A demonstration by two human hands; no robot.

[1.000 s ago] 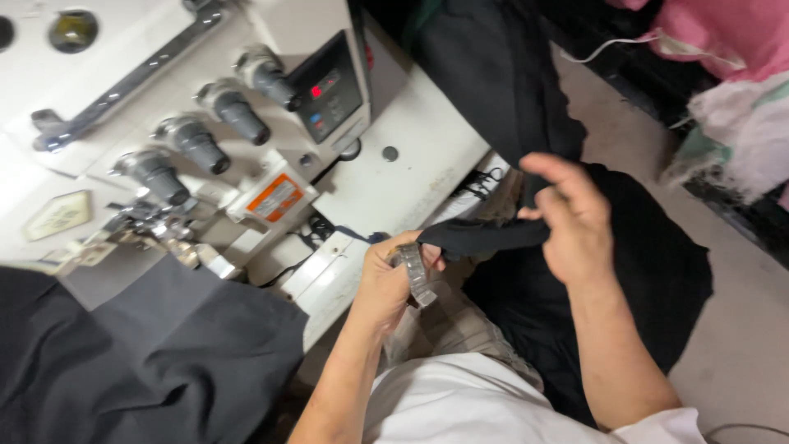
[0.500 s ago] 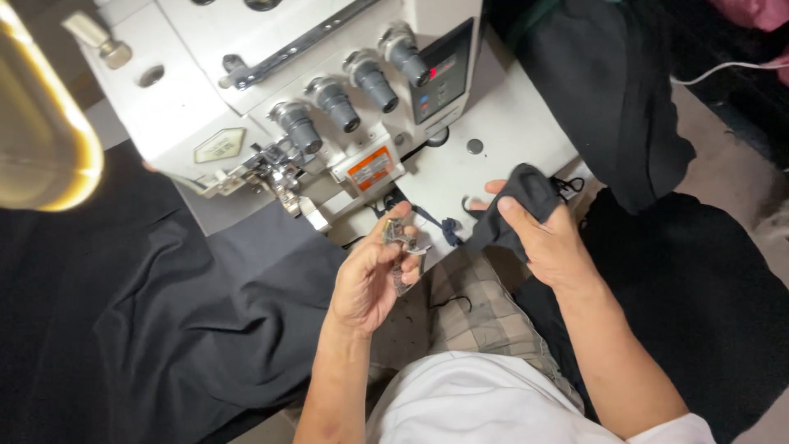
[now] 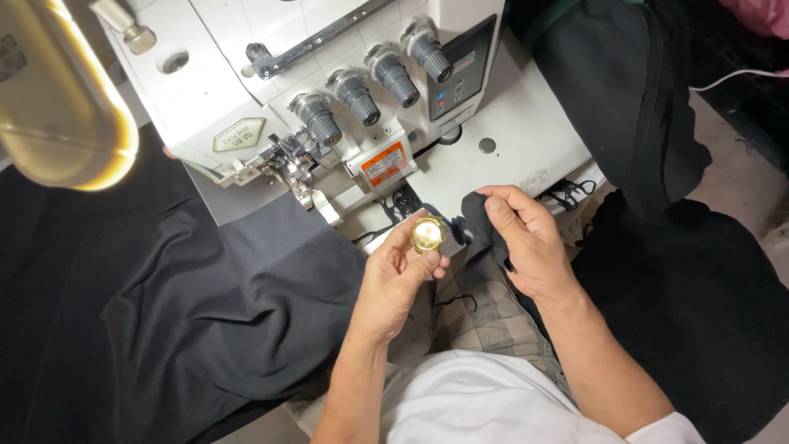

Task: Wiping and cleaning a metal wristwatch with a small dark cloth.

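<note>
A: Start closest in. How many hands, and what are they doing?

B: Two. The left hand (image 3: 399, 275) sits just below centre, fingers curled, thumb and fingertips pinching one small round brass-coloured piece (image 3: 427, 234) at its twelve o'clock tip. The right hand (image 3: 522, 238) is at about three o'clock from it, close beside, fingers bent and gripping a bunched end of black fabric strip (image 3: 475, 220).

A: Do the two hands touch?

B: I cannot tell; the brass piece and the strip sit just beside each other, with the fabric edge between them.

A: What lies under them?

B: One lap in checked trousers (image 3: 485, 316), and at six o'clock a white shirt (image 3: 477, 403).

A: And the cloth, how many pieces?

B: I count one large black cloth (image 3: 189, 304) spread at nine o'clock, creased, running under the machine's foot, and another dark heap (image 3: 699, 304) at three to four o'clock. Whether they join out of sight I cannot say.

A: Farther off?

B: One white overlock sewing machine (image 3: 214, 82) at twelve o'clock, with four ribbed grey tension knobs (image 3: 357, 92) in a slanting row, one orange label (image 3: 385, 162) below them, and one dark control panel (image 3: 464, 70) at their right. A tangle of black thread (image 3: 567, 193) lies on the machine bed at one o'clock from the right hand. One glowing lamp (image 3: 62, 99) fills the ten o'clock corner. No container shows.
</note>
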